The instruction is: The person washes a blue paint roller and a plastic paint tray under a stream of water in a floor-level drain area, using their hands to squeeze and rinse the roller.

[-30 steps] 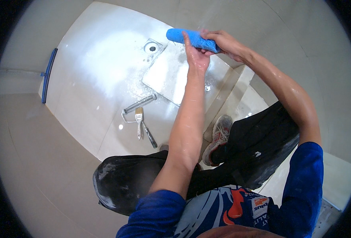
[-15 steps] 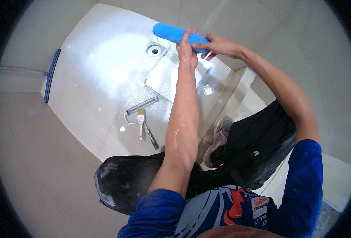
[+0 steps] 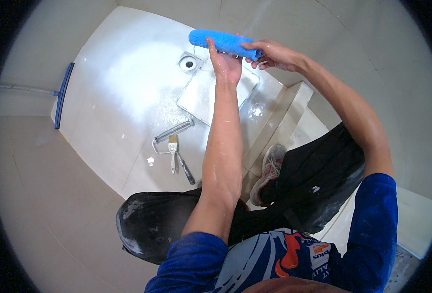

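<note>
A blue paint-roller sleeve (image 3: 216, 41) is held out in front of me over a wet shower floor. My left hand (image 3: 226, 62) grips it from below near its middle. My right hand (image 3: 270, 54) holds its right end with the fingers wrapped around it. Below the hands lies a white paint tray (image 3: 201, 95) beside a round floor drain (image 3: 189, 62). Water shines on both forearms.
A bare roller frame (image 3: 169, 133) and a small paintbrush (image 3: 173, 149) lie on the wet floor. A blue squeegee (image 3: 62, 93) rests at the left edge of the floor. A low tiled step (image 3: 279, 117) runs past my shoe (image 3: 269, 171).
Both hands have carried the blue sleeve to the left and a little higher. The left hand has slid along it toward its middle.
</note>
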The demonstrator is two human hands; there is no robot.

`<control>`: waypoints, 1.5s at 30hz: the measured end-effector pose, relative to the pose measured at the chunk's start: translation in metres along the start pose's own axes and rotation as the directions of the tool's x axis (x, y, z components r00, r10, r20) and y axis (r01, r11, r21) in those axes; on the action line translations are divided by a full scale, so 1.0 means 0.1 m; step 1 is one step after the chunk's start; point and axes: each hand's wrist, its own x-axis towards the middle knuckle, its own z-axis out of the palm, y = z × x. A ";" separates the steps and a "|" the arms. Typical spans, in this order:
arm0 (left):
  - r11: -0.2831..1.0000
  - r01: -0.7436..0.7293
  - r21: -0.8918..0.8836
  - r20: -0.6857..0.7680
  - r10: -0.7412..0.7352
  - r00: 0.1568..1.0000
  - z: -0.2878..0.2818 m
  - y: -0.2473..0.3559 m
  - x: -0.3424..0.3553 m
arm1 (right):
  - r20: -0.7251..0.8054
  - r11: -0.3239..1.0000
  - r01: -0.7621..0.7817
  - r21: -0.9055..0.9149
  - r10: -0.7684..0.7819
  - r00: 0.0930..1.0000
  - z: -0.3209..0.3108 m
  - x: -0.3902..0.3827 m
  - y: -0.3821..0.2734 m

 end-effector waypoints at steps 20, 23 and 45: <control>0.997 0.031 0.064 -0.159 -0.021 0.987 0.07 -0.24 0.07 | 0.120 0.962 -0.044 -0.270 0.080 0.990 0.04 -0.15 0.18; 0.993 0.109 0.046 -0.251 -0.094 0.963 -0.03 -0.20 0.12 | 0.014 0.894 -0.035 -0.446 0.046 0.999 0.21 -0.16 0.12; 0.935 -0.188 0.300 -0.607 0.339 0.719 0.62 0.00 0.03 | -0.215 0.482 -0.005 -0.876 -0.381 0.899 0.38 0.01 0.09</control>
